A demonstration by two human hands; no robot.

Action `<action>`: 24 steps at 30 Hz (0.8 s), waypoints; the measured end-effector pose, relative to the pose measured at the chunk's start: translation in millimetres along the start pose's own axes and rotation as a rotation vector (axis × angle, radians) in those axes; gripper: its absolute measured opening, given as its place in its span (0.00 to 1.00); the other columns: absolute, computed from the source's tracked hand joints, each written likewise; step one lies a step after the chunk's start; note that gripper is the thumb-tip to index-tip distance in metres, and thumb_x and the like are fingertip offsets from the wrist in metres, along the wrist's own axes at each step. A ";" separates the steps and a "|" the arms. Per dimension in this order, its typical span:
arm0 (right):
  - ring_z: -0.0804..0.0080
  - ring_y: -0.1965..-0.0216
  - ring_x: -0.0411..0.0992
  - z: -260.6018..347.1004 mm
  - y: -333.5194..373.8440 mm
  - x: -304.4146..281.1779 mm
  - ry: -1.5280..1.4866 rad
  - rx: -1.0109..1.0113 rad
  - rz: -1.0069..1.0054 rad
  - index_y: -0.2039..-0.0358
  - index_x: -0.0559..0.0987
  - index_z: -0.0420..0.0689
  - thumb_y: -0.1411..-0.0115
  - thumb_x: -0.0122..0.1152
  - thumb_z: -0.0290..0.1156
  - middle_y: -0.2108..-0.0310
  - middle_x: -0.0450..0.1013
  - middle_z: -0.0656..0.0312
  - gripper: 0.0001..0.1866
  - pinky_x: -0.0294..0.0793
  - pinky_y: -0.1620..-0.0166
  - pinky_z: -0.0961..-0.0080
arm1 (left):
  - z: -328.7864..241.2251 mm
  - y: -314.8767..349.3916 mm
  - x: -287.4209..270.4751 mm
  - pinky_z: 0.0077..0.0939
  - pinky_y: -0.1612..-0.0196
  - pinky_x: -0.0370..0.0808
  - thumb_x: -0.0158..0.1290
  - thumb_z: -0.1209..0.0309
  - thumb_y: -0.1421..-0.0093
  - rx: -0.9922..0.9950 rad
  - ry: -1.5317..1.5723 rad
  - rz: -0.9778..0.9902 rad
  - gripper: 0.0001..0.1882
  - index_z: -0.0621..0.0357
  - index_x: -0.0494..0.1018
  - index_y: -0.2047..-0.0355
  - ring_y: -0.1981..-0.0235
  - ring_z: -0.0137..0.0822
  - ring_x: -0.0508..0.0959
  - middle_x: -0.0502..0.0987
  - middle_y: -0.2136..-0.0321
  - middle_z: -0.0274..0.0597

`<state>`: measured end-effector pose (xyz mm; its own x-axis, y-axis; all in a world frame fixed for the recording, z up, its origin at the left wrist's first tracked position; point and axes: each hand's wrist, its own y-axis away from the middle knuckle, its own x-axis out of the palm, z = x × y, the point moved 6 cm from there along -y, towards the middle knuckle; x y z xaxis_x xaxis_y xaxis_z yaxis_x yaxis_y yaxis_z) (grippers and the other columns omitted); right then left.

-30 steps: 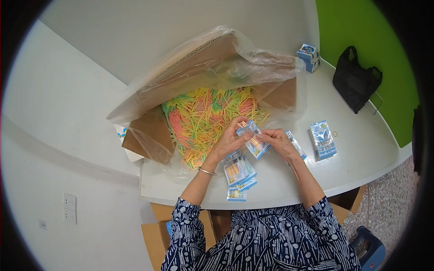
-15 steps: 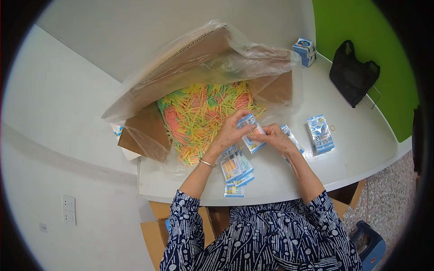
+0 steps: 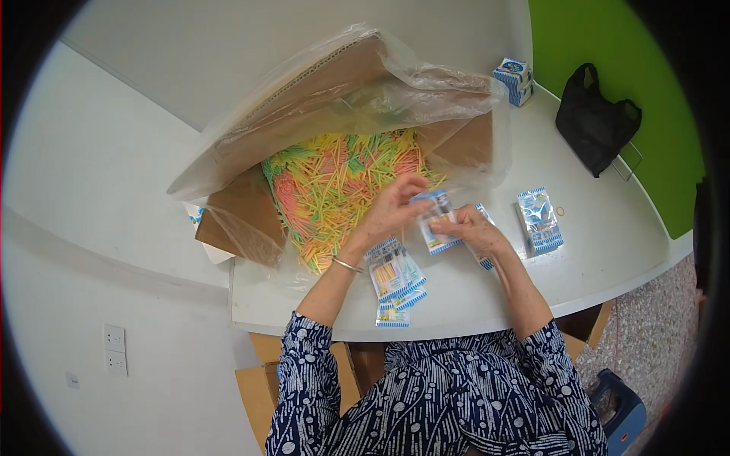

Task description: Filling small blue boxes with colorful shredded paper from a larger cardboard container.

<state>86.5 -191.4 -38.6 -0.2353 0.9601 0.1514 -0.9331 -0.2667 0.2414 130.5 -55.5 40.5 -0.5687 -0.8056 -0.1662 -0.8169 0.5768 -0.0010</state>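
Right hand (image 3: 479, 230) grips packet (image 3: 433, 212) by its side, apparently for steadiness; left hand (image 3: 390, 210) at the top edge, grip open, contact unclear.

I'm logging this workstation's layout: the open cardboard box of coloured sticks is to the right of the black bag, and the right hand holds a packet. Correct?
Not quite: the head view shows the open cardboard box of coloured sticks to the left of the black bag. The right hand does hold a packet.
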 end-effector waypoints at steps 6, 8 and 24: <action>0.79 0.75 0.73 8.9 5.5 -23.1 -0.202 -0.025 0.058 0.67 0.80 0.36 0.45 0.65 0.39 0.73 0.76 0.60 0.17 0.71 0.73 0.83 | 10.4 11.0 -46.7 0.26 0.65 0.71 0.54 0.70 0.44 0.029 -0.749 -0.009 0.10 0.64 0.74 0.64 0.69 0.30 0.75 0.77 0.68 0.41; 0.79 0.75 0.73 9.5 3.9 -20.0 -0.190 -0.020 0.057 0.66 0.80 0.36 0.45 0.65 0.39 0.73 0.76 0.60 0.17 0.72 0.74 0.83 | 11.7 19.2 -39.6 0.29 0.67 0.71 0.54 0.69 0.45 0.201 -0.891 0.004 0.10 0.64 0.75 0.66 0.71 0.34 0.75 0.76 0.70 0.43; 0.80 0.73 0.72 1.8 5.6 1.6 -0.070 0.038 0.196 0.70 0.81 0.36 0.44 0.63 0.40 0.73 0.76 0.62 0.16 0.70 0.71 0.83 | 21.7 23.4 -63.5 0.21 0.68 0.72 0.54 0.69 0.42 -0.005 -0.201 -0.391 0.10 0.66 0.75 0.72 0.74 0.27 0.76 0.76 0.75 0.37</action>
<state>81.4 -191.5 -35.2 -0.3907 0.8814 0.2654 -0.8598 -0.4524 0.2367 149.5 12.1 29.6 -0.1872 -0.9206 -0.3426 -0.9677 0.2328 -0.0969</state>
